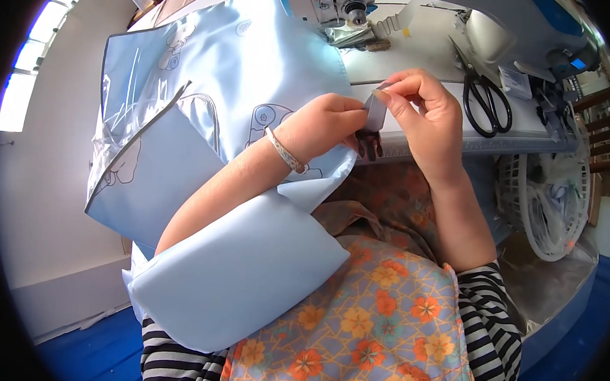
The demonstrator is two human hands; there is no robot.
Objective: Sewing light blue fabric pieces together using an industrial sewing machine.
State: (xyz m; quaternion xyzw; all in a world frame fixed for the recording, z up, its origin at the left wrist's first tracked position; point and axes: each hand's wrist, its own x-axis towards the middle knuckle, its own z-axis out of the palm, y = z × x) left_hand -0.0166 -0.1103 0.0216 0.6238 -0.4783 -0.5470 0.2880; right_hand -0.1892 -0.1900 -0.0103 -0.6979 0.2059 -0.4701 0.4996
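Observation:
Between my hands is a short grey strap [376, 115] with a dark plastic buckle [371, 147] hanging at its lower end. My left hand [325, 128] is closed round the strap just above the buckle; its fingertips are partly hidden. Thumb and fingers of my right hand [427, 117] pinch the strap's upper end. Light blue fabric [285, 48] with printed cartoon figures spreads beneath and beyond my left hand. A plain blue piece of it [238, 277] lies over my left forearm and lap. Dark binding [138, 145] edges part of the fabric at the left.
A sewing machine [452, 6] stands at the back, its needle area beyond the fabric. Black-handled scissors [487, 103] lie on the worktable right of my right hand. Farther right are dark small parts [554, 114] and a white plastic basket [546, 203] beside the table edge.

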